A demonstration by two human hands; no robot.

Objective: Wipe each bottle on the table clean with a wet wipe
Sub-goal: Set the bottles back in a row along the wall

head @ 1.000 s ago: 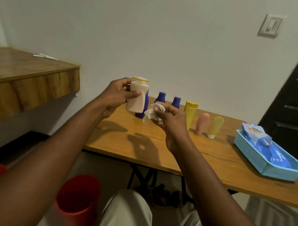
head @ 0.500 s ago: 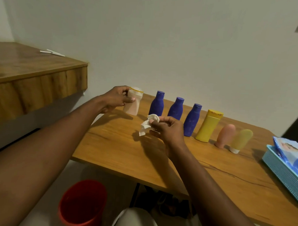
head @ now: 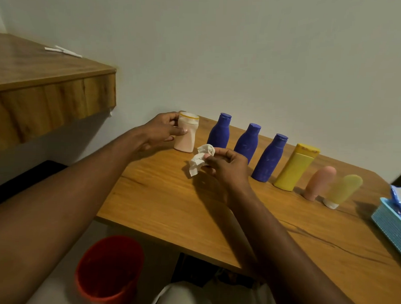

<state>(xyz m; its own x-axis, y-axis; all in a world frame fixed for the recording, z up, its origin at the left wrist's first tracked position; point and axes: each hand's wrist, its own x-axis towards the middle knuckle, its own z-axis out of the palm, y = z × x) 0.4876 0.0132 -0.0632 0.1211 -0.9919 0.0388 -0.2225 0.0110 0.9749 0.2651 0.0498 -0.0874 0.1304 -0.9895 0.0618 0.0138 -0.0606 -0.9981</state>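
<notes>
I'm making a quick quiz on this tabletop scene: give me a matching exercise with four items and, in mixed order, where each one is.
Items:
1. pale pink bottle
2. crumpled wet wipe
3. red bucket
4. pack of wipes

Places:
A. in the blue basket at the table's right end
B. on the floor, below the table edge
C. in the left hand, at the left end of the row
D. pinched in the right hand

Pairs: 1-C, 2-D, 3-B, 4-A

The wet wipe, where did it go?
In the head view, the crumpled wet wipe is pinched in the right hand, above the table, just in front of the pale pink bottle and leftmost blue bottle.
</notes>
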